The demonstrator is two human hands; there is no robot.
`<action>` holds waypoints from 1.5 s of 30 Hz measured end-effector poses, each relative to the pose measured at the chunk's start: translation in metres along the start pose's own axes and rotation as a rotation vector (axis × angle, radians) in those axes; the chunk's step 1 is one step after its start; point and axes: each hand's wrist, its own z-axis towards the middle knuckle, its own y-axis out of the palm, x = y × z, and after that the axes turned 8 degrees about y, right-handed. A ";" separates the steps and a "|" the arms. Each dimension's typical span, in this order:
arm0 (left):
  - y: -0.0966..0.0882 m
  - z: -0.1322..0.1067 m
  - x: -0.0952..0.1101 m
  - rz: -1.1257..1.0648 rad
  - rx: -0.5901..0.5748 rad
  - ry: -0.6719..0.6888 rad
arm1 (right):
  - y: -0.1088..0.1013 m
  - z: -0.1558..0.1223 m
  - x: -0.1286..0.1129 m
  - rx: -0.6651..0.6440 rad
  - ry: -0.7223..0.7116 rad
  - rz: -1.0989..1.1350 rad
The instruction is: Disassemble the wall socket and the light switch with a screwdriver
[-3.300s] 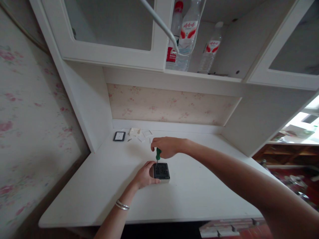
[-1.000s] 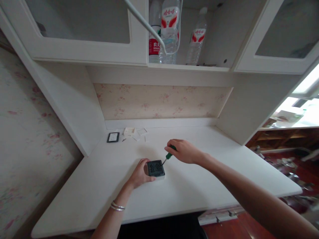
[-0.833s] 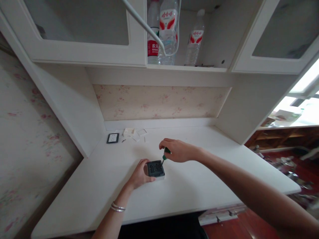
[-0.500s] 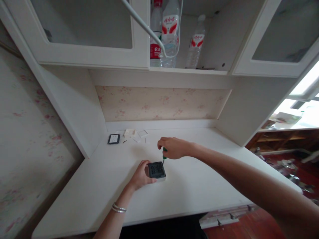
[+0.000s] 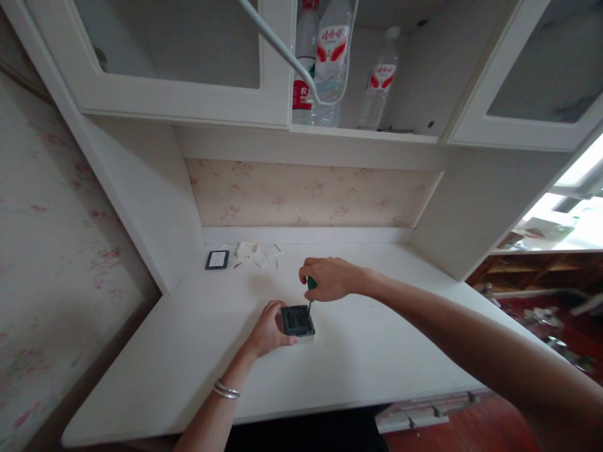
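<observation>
A small dark grey square box (image 5: 298,321), like the back of a wall socket, lies on the white desk (image 5: 377,351). My left hand (image 5: 268,329) grips its left side and holds it down; silver bangles ring that wrist. My right hand (image 5: 327,279) is closed round a green-handled screwdriver (image 5: 310,292), held nearly upright. The tip rests on the box's right edge.
At the back left of the desk lie a dark socket faceplate (image 5: 217,259) and several small white pieces (image 5: 257,253). Water bottles (image 5: 330,63) stand on the shelf above, between glass-door cabinets. A white rod (image 5: 277,44) slants across the top. Cluttered floor lies to the right.
My right hand has moved left and raised the screwdriver from a slant to nearly upright over the box's right edge. The left hand has stayed on the box.
</observation>
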 end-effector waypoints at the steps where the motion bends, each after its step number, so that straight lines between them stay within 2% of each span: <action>1: 0.000 0.000 0.000 0.011 0.001 0.022 | 0.001 0.001 0.000 0.013 0.014 0.001; 3: -0.001 0.000 0.001 0.040 -0.001 0.069 | 0.003 0.001 -0.001 0.040 0.009 0.003; 8: -0.003 0.000 0.003 0.042 0.009 0.057 | -0.003 -0.004 0.000 0.077 -0.040 0.042; 11: -0.004 0.000 0.005 0.018 0.026 0.048 | -0.015 -0.012 0.007 0.154 0.015 0.153; 14: -0.004 -0.001 0.008 -0.035 0.051 0.018 | -0.017 -0.021 0.022 0.292 0.149 0.345; 17: -0.005 -0.001 0.010 -0.096 0.066 -0.020 | 0.006 -0.033 0.043 0.396 0.354 0.608; 19: -0.005 -0.002 0.011 -0.113 0.060 -0.031 | 0.036 -0.043 0.055 0.394 0.489 0.767; 21: -0.005 -0.002 0.011 -0.125 0.054 -0.036 | 0.073 -0.054 0.062 0.384 0.573 0.813; 25: -0.004 -0.002 0.009 -0.158 0.067 -0.055 | 0.138 -0.075 0.055 0.398 0.659 0.919; 28: -0.004 -0.001 0.008 -0.190 0.071 -0.070 | 0.166 -0.086 0.036 0.488 0.594 0.821; 36: -0.009 -0.001 0.002 -0.316 0.066 -0.147 | 0.193 -0.087 -0.011 0.356 0.538 0.739; 42: -0.009 -0.001 0.001 -0.395 0.058 -0.162 | 0.194 -0.084 -0.022 0.276 0.529 0.685; 45: -0.009 -0.001 0.003 -0.413 0.055 -0.170 | 0.191 -0.084 -0.021 0.294 0.512 0.691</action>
